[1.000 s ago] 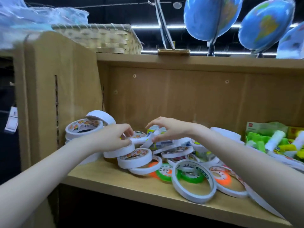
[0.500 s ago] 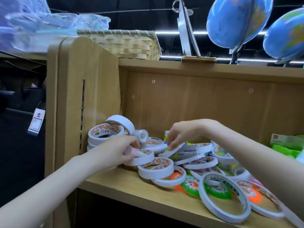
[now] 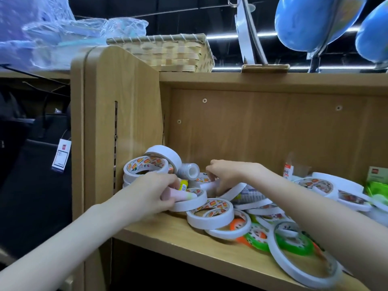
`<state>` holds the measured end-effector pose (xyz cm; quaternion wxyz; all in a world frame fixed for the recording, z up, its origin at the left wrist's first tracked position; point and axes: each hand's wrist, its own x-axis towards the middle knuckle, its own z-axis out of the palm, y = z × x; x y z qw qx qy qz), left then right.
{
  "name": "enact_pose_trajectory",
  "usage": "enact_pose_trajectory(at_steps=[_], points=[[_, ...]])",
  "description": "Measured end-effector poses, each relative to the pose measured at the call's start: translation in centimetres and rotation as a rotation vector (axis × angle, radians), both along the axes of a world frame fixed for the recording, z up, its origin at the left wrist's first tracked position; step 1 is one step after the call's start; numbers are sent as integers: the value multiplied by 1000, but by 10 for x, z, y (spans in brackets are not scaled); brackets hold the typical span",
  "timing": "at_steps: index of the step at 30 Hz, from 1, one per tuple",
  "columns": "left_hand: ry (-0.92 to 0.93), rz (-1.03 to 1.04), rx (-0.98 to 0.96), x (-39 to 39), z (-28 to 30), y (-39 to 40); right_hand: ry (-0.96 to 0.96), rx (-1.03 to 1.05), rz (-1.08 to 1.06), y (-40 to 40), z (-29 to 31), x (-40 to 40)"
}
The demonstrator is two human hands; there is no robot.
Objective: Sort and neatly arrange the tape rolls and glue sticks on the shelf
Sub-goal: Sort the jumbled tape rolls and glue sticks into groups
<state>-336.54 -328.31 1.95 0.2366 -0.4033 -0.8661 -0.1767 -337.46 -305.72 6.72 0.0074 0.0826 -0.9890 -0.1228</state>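
Wooden shelf (image 3: 182,242) under my forearms is a jumble, so I judge the sorting barely begun: only the short stack of wide tape rolls (image 3: 144,168) just beyond my left hand (image 3: 147,194), against the side panel, looks anything like ordered. Everything to the right of my right hand (image 3: 228,175) is a loose heap of flat tape rolls (image 3: 210,214), some white, some orange and green, overlapping and spilling toward the front edge, and all of that is left to do. My left fingers are curled round a pink glue stick (image 3: 178,195), with a yellow one (image 3: 183,184) tucked just behind it; both need carrying off to the glue, which I guess belongs by the green packets (image 3: 375,185) far right of my right hand. My right fingers are bent down into the pile, pinching at something white; what exactly, I cannot tell. A small clear roll (image 3: 190,171) lies on its side between my two hands and could roll. Above my hands sit a woven basket (image 3: 168,52) and blue globes (image 3: 315,19), neither in my way.
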Motion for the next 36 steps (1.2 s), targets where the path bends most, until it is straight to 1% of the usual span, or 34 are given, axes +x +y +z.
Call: enact_pose_trajectory(at_steps=[2,3,5,6,7,9,12,13,15,17,19,21,24,25,29,32,34,36], points=[[30,-4,6,5,2,-2,60,-97,40,1,1,2],[52,-15,41,7,2,-3,145,-190,83,1,2,3],[106,-47,175,10,4,-9,320,-380,174,-2,7,5],[142,-51,243,11,6,-12,355,-429,232,-5,10,5],[175,-44,291,12,9,-16,344,-430,294,-10,11,5],[199,-13,353,14,15,-23,216,-347,358,-23,9,1],[185,-12,393,17,21,-29,-38,-251,334,-40,-7,-6],[186,-7,385,18,21,-29,-79,-230,328,-43,-12,-9],[200,8,354,18,18,-27,-50,-194,294,-41,-16,-13],[201,15,342,16,17,-25,51,-165,259,-33,-11,-10],[189,14,351,13,19,-24,145,-218,220,-19,1,-1],[166,12,390,10,24,-20,235,-372,130,1,17,13],[104,-6,467,7,34,1,316,-702,41,32,36,37],[80,-28,489,6,36,11,348,-739,20,41,42,47],[20,-149,496,10,44,73,455,-566,-105,91,63,94],[-13,-273,472,25,52,136,439,-484,-231,142,72,140],[-54,-351,473,39,59,181,466,-458,-321,179,74,171],[-90,-441,467,57,65,227,519,-489,-406,219,74,205]])
